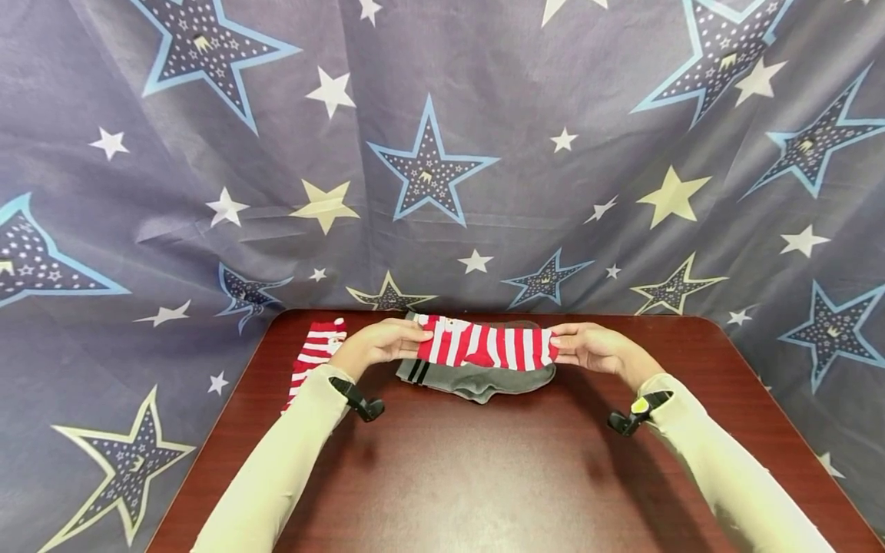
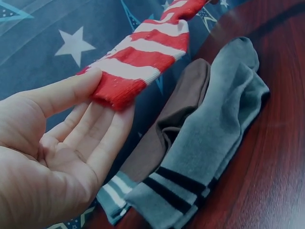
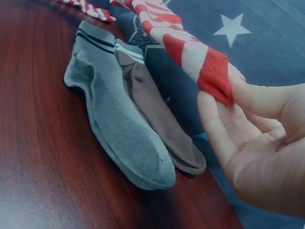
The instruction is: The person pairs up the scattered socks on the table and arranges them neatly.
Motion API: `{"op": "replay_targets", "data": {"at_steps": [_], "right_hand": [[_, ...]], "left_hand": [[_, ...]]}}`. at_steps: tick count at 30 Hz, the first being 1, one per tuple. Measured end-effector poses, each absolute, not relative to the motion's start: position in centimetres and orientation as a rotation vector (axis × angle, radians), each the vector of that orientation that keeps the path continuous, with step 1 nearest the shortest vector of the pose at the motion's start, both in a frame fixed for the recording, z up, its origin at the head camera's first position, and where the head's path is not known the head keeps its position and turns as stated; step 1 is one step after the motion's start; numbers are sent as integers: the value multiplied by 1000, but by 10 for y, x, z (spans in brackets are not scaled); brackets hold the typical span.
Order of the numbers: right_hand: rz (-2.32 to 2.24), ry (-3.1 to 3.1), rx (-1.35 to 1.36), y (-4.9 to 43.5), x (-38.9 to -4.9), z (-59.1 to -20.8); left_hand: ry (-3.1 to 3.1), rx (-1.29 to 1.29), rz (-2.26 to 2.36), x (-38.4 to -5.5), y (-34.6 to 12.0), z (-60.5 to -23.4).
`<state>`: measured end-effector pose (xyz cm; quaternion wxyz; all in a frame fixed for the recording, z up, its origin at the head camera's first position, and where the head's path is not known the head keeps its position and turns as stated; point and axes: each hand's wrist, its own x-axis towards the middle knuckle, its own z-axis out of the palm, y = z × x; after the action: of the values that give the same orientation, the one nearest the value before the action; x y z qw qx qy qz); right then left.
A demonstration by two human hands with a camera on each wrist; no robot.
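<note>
A red and white striped sock (image 1: 508, 348) is stretched sideways between both hands, raised over other socks. My left hand (image 1: 389, 343) pinches its cuff end between thumb and fingers, as the left wrist view shows closely. At the other end, my right hand (image 1: 596, 349) pinches the red toe tip (image 3: 215, 78). Below lie grey socks (image 2: 209, 129) with two black bands, flat on the table. Beside them, toward the back, are brown socks (image 3: 155, 107) with white-striped cuffs, mostly hidden in the head view.
Another red and white striped sock (image 1: 316, 355) lies at the table's left side, partly behind the left forearm. The dark red wooden table (image 1: 470, 476) ends at a grey-blue star-patterned cloth (image 1: 525, 192) hanging behind it.
</note>
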<state>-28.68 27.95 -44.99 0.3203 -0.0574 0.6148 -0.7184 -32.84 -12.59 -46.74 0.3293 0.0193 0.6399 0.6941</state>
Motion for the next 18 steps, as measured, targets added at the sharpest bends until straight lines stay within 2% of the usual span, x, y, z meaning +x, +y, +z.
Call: {"op": "replay_targets", "data": {"at_steps": [18], "right_hand": [[-1717, 1728, -89, 264, -286, -450]], "left_hand": [[1686, 55, 1679, -318, -138, -471]]}}
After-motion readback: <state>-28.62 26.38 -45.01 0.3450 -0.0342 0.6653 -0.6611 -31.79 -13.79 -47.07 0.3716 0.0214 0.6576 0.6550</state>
